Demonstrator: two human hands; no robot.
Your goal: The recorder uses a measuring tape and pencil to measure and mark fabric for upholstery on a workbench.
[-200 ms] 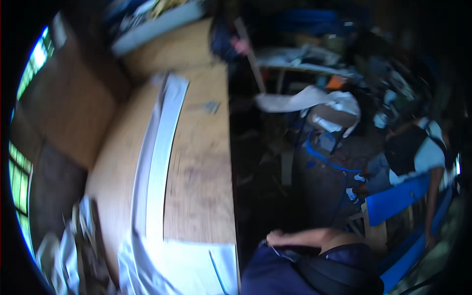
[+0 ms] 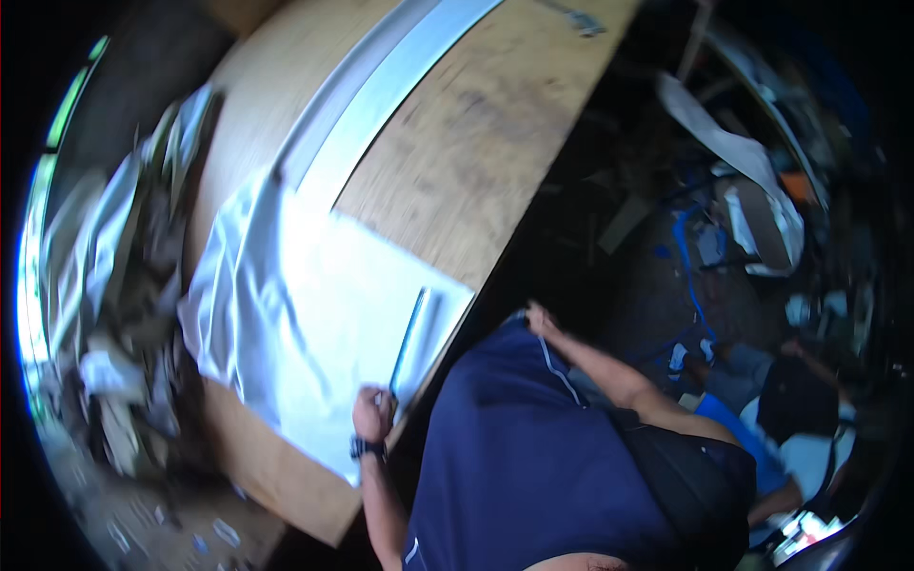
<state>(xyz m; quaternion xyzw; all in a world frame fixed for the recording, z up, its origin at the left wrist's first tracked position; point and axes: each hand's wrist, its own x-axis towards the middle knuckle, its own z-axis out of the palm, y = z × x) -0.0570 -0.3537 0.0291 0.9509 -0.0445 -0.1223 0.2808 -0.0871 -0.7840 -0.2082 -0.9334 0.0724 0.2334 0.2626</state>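
My left hand point(image 2: 372, 415), with a dark watch on its wrist, is closed at the near end of a thin bluish straight strip point(image 2: 410, 328). That strip slants over white sheet material point(image 2: 333, 276), which is smooth on the right and wrinkled on the left. The sheet's exact material is unclear. Farther right, my right hand point(image 2: 539, 321) is closed on the front edge of my dark blue shirt point(image 2: 514, 419), drawing the fabric outward. A pale cord shows beside it.
The sheet lies on a wooden tabletop point(image 2: 457, 152), with a long pale band point(image 2: 381, 86) running away from it. A small metal tool point(image 2: 586, 24) sits at the far edge. Crumpled fabric point(image 2: 124, 285) is heaped left; another person point(image 2: 800, 400) is at lower right.
My view has swung down and turned, so the table now slants. My left hand has come into view at the thin strip. My right hand remains at the shirt edge.
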